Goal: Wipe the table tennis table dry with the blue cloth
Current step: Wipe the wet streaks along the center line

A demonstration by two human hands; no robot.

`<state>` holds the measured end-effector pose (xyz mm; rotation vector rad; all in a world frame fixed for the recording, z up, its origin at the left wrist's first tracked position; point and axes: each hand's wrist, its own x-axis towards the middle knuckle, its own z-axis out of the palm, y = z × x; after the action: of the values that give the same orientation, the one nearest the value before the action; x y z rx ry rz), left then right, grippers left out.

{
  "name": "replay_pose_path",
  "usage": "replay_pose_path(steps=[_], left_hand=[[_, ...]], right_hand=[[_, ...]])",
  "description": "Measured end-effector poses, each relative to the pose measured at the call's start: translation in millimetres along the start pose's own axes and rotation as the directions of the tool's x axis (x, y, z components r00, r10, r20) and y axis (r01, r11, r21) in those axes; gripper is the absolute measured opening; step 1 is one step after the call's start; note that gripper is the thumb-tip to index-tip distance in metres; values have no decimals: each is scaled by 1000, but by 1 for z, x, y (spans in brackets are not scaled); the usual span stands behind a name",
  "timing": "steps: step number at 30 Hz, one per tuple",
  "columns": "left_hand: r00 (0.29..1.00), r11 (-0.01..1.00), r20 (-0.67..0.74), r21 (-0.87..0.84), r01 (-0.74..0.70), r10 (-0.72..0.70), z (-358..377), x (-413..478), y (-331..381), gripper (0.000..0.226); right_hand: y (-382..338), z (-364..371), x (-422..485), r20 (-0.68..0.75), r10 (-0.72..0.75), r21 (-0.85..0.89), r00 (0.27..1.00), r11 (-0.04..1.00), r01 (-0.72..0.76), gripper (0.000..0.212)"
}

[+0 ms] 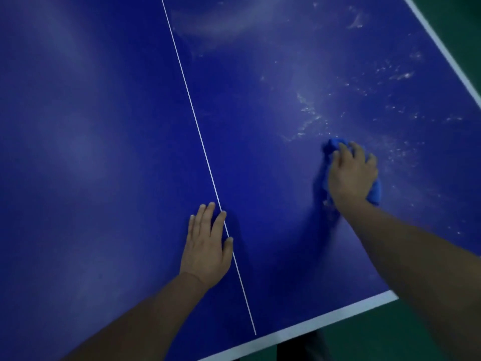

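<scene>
The dark blue table tennis table [104, 152] fills the view, split by a thin white centre line [197, 126]. My right hand [351, 175] grips a bunched blue cloth [334, 145] and presses it onto the right half of the table. Water droplets and streaks [309, 118] glisten just beyond the cloth and out to the right. My left hand [207, 246] lies flat on the table with straight fingers, touching the centre line near the front edge.
A white border [312, 327] marks the table's near edge, and another [447, 53] runs along the right side. Green floor [416, 334] shows past both edges. Faint dried wipe marks [221, 24] arc across the far part of the table.
</scene>
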<state>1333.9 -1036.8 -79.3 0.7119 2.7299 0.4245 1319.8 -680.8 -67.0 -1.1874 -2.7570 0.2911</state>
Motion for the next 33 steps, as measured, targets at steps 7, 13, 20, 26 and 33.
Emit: replay_pose_path(steps=[7,13,20,26,33], left_hand=[[990,964,24,231,132,-141,1,23,-9,82],[990,962,67,255,102,-123,-23,56,-42,87],[984,968,130,235,85,-118,-63,126,-58,112],[951,951,265,298,79,-162,-79,175,-71,141],[903,935,329,311,172,-276,-93,192,-94,159]], right_hand=[[-117,34,-137,230,-775,99,589,620,778,41],[-167,63,-32,151,-743,3,652,660,751,41],[-87,25,95,-53,-29,12,998,999,30,37],[-184,57,-45,214,-747,53,629,652,756,43],[-139,48,67,85,-162,17,983,987,161,41]])
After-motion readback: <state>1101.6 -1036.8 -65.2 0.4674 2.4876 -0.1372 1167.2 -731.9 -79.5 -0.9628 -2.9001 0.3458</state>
